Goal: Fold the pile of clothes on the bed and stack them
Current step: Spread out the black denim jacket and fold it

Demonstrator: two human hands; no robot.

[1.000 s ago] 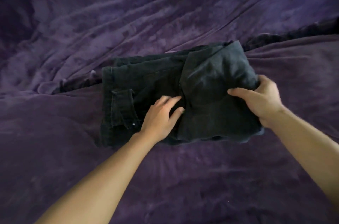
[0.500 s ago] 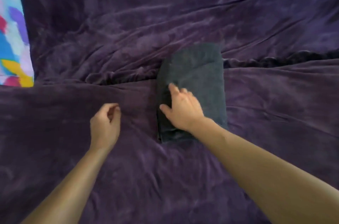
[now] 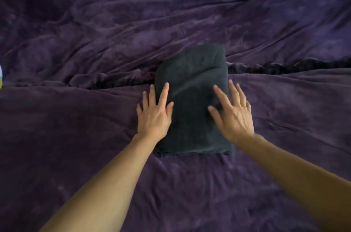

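Observation:
A dark grey folded garment point(image 3: 191, 87) lies as a narrow upright rectangle in the middle of the purple bed cover point(image 3: 76, 146). My left hand point(image 3: 153, 115) lies flat with fingers spread along its left edge, thumb and forefinger on the cloth. My right hand point(image 3: 231, 114) lies flat with fingers spread over its right edge. Neither hand grips the cloth. No other clothes are in view.
The rumpled purple cover fills the whole view, with a deep dark crease point(image 3: 284, 66) running right from the garment. A sliver of bright multicoloured fabric point(image 3: 1, 77) shows at the far left edge.
The garment went from a wide half-fold to a narrow folded bundle. My left hand has come from the bare cover onto its left edge, and my right hand has shifted to its right edge.

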